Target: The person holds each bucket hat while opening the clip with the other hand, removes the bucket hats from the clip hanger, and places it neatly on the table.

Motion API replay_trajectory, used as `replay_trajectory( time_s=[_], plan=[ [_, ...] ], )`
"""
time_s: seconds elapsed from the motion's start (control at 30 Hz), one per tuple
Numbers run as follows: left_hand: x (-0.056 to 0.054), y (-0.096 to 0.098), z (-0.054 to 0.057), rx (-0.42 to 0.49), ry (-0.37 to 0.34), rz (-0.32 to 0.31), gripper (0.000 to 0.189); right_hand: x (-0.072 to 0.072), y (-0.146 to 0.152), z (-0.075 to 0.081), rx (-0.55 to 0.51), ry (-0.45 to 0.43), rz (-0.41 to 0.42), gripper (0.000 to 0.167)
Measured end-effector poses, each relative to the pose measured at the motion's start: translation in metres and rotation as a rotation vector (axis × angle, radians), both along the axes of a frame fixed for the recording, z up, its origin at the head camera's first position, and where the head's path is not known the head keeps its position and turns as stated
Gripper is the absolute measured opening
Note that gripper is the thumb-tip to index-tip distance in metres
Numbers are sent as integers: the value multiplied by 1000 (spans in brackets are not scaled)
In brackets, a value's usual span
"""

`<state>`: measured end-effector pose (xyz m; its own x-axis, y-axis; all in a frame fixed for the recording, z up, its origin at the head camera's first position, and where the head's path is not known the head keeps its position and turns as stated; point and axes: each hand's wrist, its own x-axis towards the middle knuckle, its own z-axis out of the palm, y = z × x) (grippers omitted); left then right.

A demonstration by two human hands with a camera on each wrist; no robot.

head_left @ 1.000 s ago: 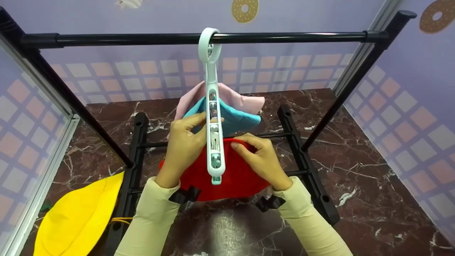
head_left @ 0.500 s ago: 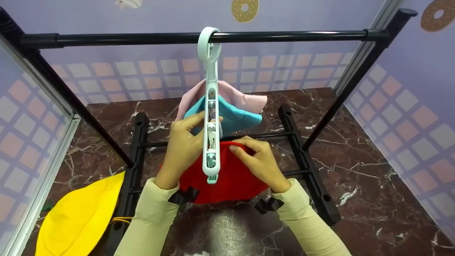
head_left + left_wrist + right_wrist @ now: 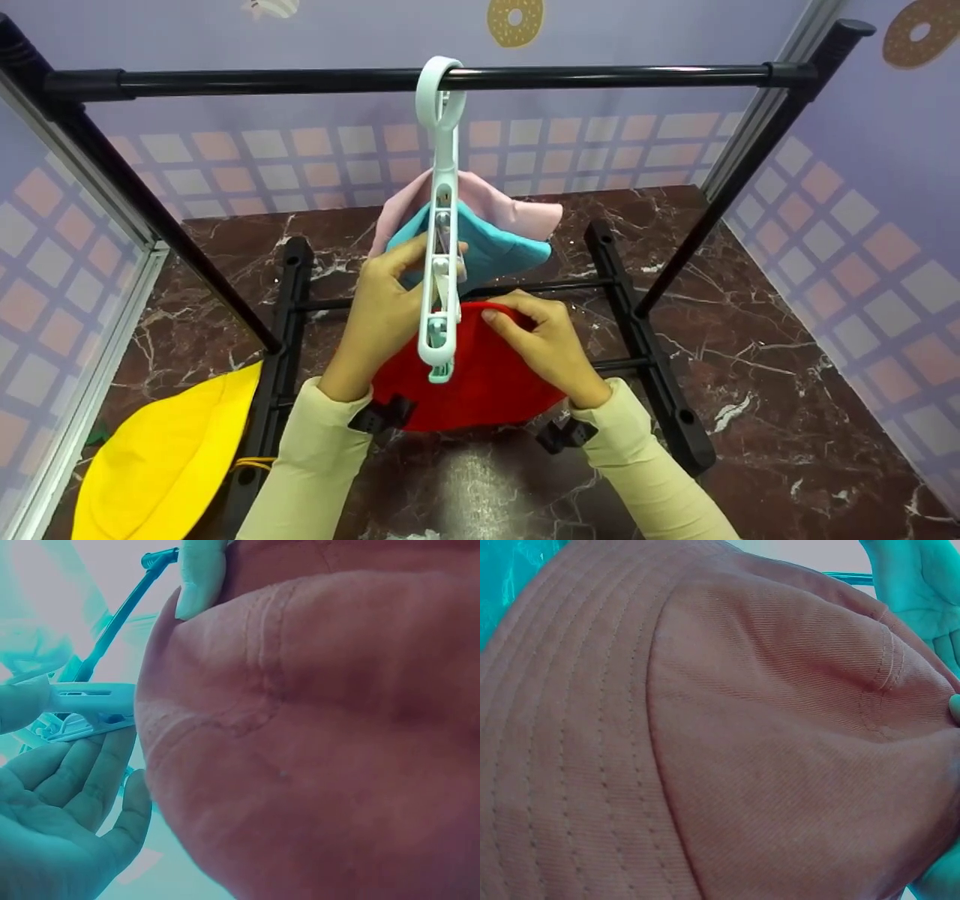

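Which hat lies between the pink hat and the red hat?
The blue hat lies between the pink hat and the red hat in the head view.

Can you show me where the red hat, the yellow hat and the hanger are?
Red hat (image 3: 480,371): head view, on the cloth below its held edge.
Yellow hat (image 3: 161,446): head view, on the broad cloth left of its seam.
Hanger (image 3: 441,262): head view, midway down its arm.

Stitched hat (image 3: 795,735), seemingly touched by fingers (image 3: 955,709).
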<state>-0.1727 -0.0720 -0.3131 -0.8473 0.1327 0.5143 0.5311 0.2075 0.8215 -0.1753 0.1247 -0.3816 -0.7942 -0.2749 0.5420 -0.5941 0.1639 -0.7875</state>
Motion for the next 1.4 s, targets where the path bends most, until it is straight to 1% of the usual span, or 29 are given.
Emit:
replay_trajectory(
  time_s=[0.17,0.33,0.43,0.6,0.67,0.8,0.93,1.13,1.27,1.4],
  plan=[
    [2,-2,1,9,-4,-22,28,1,-1,0,9,7,-2,14],
    [4,-2,2,8,5,-24,34,2,-2,-1,8,-4,4,14],
    [5,-2,3,12,14,-41,34,3,-3,-3,8,2,7,13],
    [9,-2,6,41,8,-82,29,4,-5,-5,10,13,15,14],
    [10,-1,7,40,20,-85,28,4,-6,-6,9,9,22,14],
    [12,-1,8,29,90,-72,28,5,-7,-8,8,2,36,14],
    [14,-1,6,37,134,-74,29,6,-9,-9,7,-3,45,13],
    [14,-4,5,-11,161,-48,28,7,-10,-9,8,-32,54,14],
    [15,-7,4,-17,168,-56,27,7,-10,-10,26,-34,44,14],
    [17,-10,0,-19,179,-60,28,8,-11,-11,33,-40,46,15]
  ],
)
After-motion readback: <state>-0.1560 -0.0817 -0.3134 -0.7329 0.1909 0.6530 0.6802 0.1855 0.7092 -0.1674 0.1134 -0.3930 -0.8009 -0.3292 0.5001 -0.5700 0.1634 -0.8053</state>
